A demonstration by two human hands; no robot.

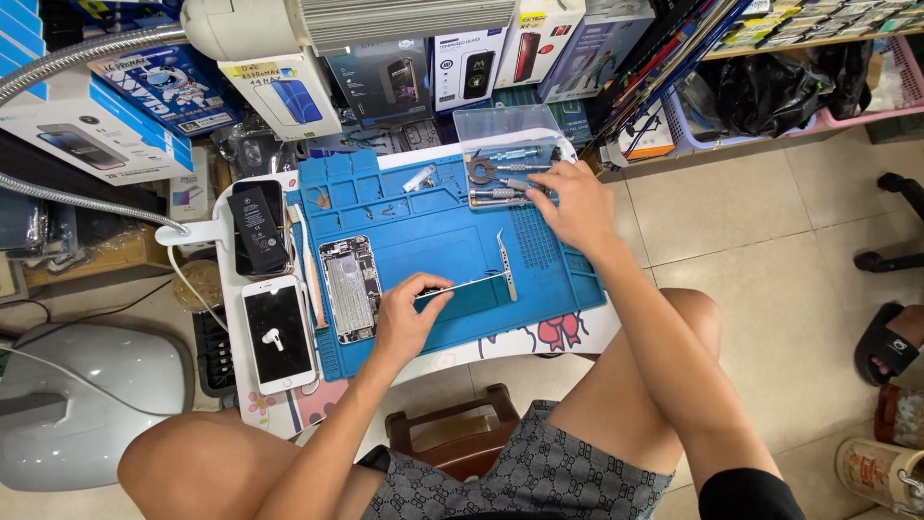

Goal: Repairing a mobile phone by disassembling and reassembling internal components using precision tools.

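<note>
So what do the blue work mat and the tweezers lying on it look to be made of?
The blue work mat looks like matte silicone or rubber: moulded compartments and a ribbed patch. The tweezers look like bare polished metal, probably steel: thin, silvery and reflective.

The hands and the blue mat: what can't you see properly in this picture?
- Right hand, head view: its fingertips are over the tools in the clear tray, so its grip is hidden.
- Left hand: the thin strip it pinches is too small to identify.
- Opened phone: parts too small.
- Lamp: cut off by the top edge.
</note>
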